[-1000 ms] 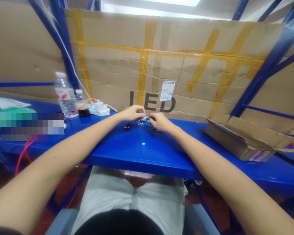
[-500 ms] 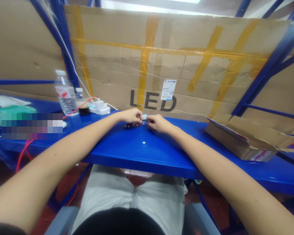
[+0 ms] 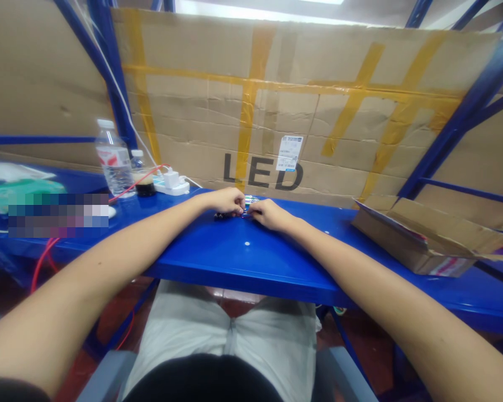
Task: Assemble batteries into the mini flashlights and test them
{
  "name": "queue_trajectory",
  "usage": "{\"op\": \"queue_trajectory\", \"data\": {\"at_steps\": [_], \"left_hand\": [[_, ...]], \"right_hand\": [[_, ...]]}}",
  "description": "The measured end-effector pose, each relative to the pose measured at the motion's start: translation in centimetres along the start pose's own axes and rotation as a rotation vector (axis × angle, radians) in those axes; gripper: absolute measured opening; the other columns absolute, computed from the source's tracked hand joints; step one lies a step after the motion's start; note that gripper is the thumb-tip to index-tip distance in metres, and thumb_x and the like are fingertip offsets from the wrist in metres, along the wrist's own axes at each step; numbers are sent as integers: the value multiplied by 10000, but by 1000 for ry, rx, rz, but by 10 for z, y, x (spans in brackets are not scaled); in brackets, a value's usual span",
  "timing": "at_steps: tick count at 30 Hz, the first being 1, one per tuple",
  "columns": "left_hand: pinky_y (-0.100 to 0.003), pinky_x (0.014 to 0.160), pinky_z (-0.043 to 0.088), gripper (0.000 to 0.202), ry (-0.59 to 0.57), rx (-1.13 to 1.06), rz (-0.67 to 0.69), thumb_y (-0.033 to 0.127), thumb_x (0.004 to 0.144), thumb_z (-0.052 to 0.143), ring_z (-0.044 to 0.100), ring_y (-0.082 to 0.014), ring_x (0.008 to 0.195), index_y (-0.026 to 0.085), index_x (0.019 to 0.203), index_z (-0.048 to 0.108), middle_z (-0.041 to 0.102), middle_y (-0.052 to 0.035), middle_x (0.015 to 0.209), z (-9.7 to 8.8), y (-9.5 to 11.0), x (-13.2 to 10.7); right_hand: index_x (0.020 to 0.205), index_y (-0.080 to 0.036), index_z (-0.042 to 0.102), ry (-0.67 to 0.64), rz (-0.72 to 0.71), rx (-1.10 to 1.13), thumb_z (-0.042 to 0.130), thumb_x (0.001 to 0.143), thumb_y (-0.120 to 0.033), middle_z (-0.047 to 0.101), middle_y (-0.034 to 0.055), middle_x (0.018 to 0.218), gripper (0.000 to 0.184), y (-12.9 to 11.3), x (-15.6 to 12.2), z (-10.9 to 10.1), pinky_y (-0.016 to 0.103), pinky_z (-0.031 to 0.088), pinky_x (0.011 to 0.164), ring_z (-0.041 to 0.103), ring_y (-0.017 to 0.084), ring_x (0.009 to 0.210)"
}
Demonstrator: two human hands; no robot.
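Note:
My left hand point(image 3: 228, 200) is closed, its fingers curled in a pinch over the blue tabletop point(image 3: 218, 257). Just to its right, my right hand point(image 3: 271, 214) is closed too, thumb and fingers pressed together. Between the fingertips shows a tiny shiny bit, too small to name. Behind the fingers lie some thin striped pieces point(image 3: 251, 199) in white, green and silver, mostly hidden by the hands. Small dark pieces point(image 3: 220, 215) stick out under the left hand; their kind cannot be made out.
A water bottle point(image 3: 113, 162), a small bottle of dark liquid point(image 3: 145, 181) and a white power strip point(image 3: 174, 184) stand at the left. An open cardboard box point(image 3: 411, 245) sits at the right. Behind the table rises a large taped cardboard sheet point(image 3: 193, 123).
The right hand has shifted slightly lower. More of the thin striped pieces shows behind the fingers. The left hand stays nearly in place.

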State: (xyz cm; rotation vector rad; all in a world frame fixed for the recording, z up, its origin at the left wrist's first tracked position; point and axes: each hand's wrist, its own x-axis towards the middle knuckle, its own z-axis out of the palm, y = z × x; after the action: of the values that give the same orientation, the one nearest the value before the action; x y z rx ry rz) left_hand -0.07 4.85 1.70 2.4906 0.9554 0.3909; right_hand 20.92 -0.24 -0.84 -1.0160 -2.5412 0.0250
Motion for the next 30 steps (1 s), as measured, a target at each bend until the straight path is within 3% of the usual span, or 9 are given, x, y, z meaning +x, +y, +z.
{"op": "queue_trajectory", "data": {"at_steps": [8, 15, 23, 27, 30], "left_hand": [[-246, 628, 417, 124, 104, -8, 67, 235, 728, 701, 603, -139, 657, 150, 816, 719, 702, -12, 711, 5, 0, 4], [-246, 638, 459, 176, 183, -53, 7, 185, 666, 712, 648, -151, 699, 144, 836, 691, 730, -33, 776, -3, -4, 4], [-252, 687, 472, 226, 270, 0, 53, 166, 658, 657, 635, -148, 749, 151, 883, 675, 703, -27, 807, -11, -2, 0], [-260, 663, 459, 313, 250, -30, 33, 168, 706, 628, 632, -147, 712, 157, 1011, 696, 715, -25, 798, -10, 1, -2], [-265, 698, 461, 255, 252, -6, 88, 189, 747, 632, 645, -152, 756, 157, 982, 727, 733, -39, 826, -5, 4, -2]], "right_hand": [[1007, -159, 736, 33, -25, 8, 495, 939, -62, 758, 92, 1065, 268, -4, -2, 3, 277, 461, 835, 664, 192, 922], [947, -144, 712, 22, 88, -111, 502, 934, -83, 744, 109, 989, 219, -8, -1, 0, 287, 453, 798, 652, 209, 883], [982, -124, 698, 182, 236, -56, 533, 892, -67, 748, 108, 978, 196, 7, -3, -32, 267, 450, 766, 650, 196, 873], [1039, -125, 714, 173, 301, -15, 536, 865, -56, 753, 103, 989, 258, 17, -8, -44, 266, 461, 776, 659, 195, 892], [971, -120, 731, 136, 350, -57, 533, 856, -68, 756, 108, 958, 234, 23, -10, -50, 274, 465, 765, 657, 199, 868]]}}
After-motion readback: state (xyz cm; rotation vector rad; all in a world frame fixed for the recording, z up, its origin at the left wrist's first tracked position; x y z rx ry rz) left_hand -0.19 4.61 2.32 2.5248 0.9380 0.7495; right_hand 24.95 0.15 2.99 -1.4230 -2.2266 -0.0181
